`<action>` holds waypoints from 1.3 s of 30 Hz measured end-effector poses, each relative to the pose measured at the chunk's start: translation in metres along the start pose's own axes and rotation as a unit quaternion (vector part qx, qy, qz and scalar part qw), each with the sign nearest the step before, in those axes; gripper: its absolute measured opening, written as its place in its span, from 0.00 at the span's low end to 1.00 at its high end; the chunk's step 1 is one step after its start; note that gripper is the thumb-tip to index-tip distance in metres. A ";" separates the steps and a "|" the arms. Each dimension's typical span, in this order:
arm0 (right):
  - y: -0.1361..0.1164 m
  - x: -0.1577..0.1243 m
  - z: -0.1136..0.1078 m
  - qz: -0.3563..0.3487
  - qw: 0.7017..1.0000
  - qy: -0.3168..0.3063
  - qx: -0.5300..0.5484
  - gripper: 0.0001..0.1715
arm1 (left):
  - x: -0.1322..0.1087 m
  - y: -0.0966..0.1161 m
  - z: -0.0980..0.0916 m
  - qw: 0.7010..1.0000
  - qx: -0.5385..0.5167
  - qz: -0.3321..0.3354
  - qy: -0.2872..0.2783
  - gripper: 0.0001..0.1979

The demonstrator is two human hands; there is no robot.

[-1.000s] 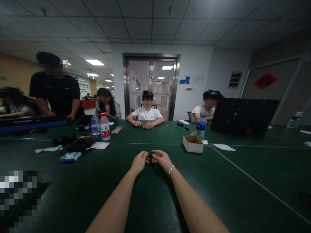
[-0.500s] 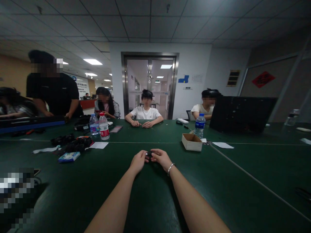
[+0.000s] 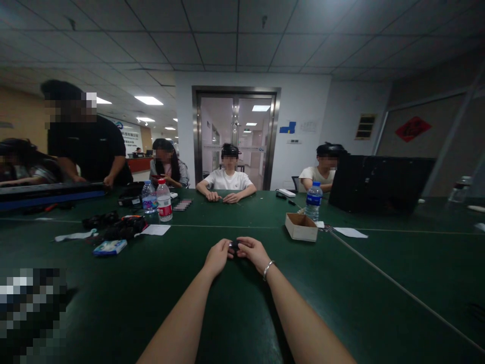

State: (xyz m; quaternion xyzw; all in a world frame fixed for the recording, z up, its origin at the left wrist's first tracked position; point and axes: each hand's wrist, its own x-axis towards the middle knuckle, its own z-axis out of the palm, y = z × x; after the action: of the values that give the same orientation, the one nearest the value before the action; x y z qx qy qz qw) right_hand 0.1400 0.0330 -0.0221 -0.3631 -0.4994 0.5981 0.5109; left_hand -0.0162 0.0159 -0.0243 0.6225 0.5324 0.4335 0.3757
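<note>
Between my two hands is a small black object (image 3: 235,244) with a shiny silvery spot at its left end; its kind is too small to make out. My left hand (image 3: 219,257) is closed on its left end, thumb and fingers together. From the other side, the fingers of my right hand (image 3: 253,251) pinch its right end. A silver bracelet (image 3: 268,270) circles my right wrist. Both forearms reach forward over the green table (image 3: 242,303), and the hands are near its middle. My fingers hide part of the black object.
An open cardboard box (image 3: 302,228) stands right of my hands, a water bottle (image 3: 313,201) behind it. Farther right is a black monitor (image 3: 381,183). Two bottles, black gear (image 3: 121,227) and a blue-white packet (image 3: 109,247) lie left. A person (image 3: 226,179) sits opposite; several others are around.
The whole view has shifted slightly, so things appear a little lower. My hands keep hold of the black object, which looks turned a little between the fingers.
</note>
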 end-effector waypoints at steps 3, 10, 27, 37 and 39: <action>0.000 0.000 0.000 0.002 1.000 0.001 0.003 0.14 | -0.001 0.001 -0.001 1.000 -0.006 0.000 -0.008 0.15; -0.002 -0.002 0.000 -0.002 1.000 0.000 0.015 0.14 | 0.001 -0.001 -0.003 1.000 -0.007 0.020 0.009 0.14; -0.004 -0.004 0.002 -0.010 1.000 -0.012 -0.007 0.23 | -0.004 0.013 -0.010 0.991 -0.097 0.082 0.034 0.12; -0.009 -0.005 0.003 0.004 0.999 -0.029 -0.021 0.16 | -0.010 0.019 -0.013 0.988 -0.119 0.093 0.020 0.16; -0.009 -0.005 0.003 0.006 0.999 -0.026 -0.024 0.15 | -0.009 0.019 -0.013 0.989 -0.104 0.097 0.031 0.15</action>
State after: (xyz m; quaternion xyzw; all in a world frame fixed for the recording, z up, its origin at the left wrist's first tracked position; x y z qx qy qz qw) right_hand 0.1407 0.0270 -0.0136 -0.3625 -0.5242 0.5981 0.4859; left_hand -0.0228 0.0041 -0.0039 0.6148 0.4331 0.5399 0.3781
